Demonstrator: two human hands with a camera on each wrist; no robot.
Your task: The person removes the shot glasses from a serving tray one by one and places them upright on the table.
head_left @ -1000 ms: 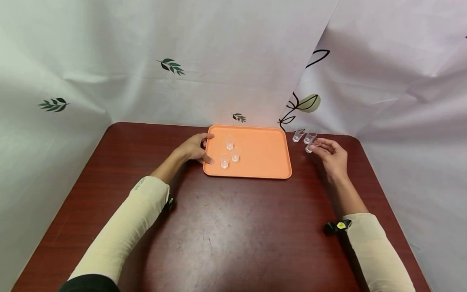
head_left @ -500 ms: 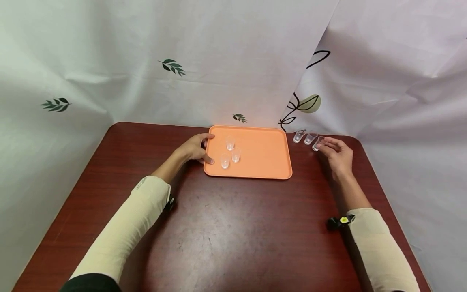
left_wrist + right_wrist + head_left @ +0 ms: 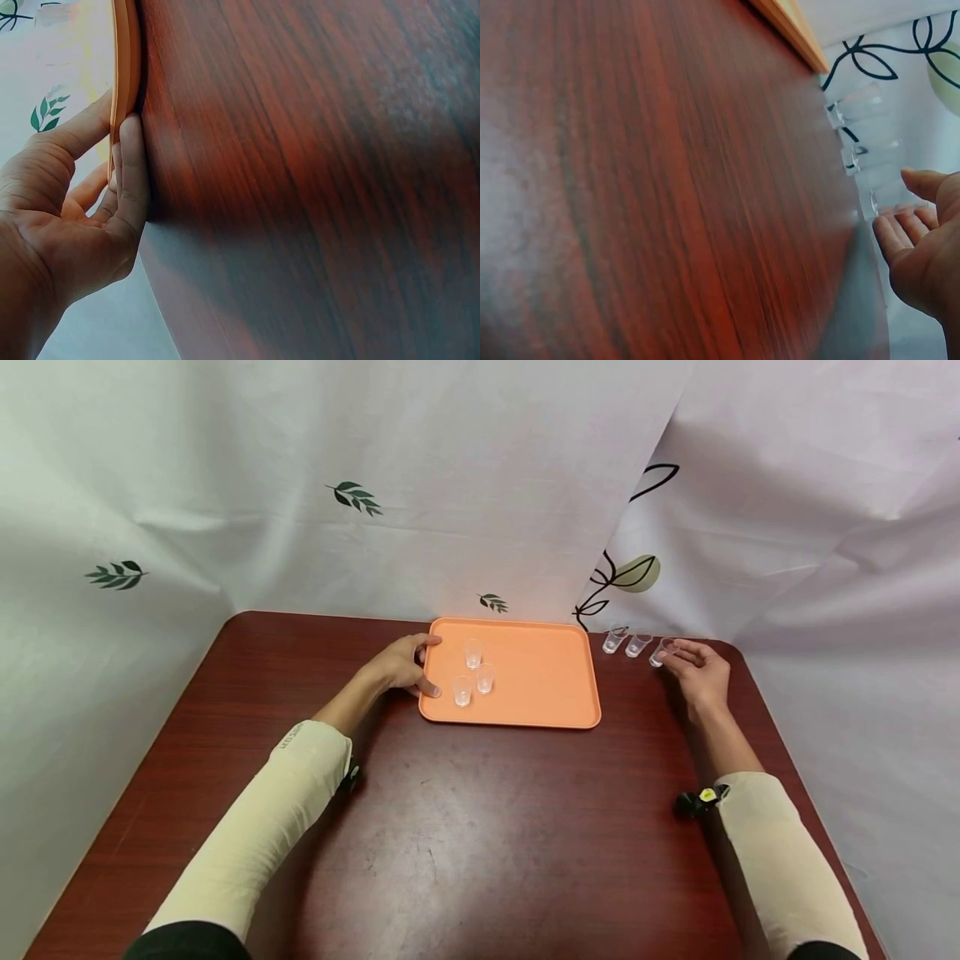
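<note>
My left hand (image 3: 397,663) grips the left side of an orange tray (image 3: 547,672), thumb over the rim. In the left wrist view its fingers (image 3: 131,169) curl against the tray's edge (image 3: 126,64). Three clear small plastic cups stand on the tray's left half: a back cup (image 3: 473,654), a middle cup (image 3: 485,678) and a front cup (image 3: 462,692). To the tray's right, my right hand (image 3: 702,677) pinches a clear cup (image 3: 660,653) at the table's back edge, its base on the tabletop in the right wrist view.
Left of the held cup, two more clear cups, a near one (image 3: 638,646) and a farther one (image 3: 614,640), form a row by the tray's back right corner. The dark red wooden table (image 3: 480,827) meets a pale hanging cloth (image 3: 480,485) with leaf prints.
The right hand has moved its cup to the right, away from the two other cups, into line with them. The left hand and tray have stayed put.
</note>
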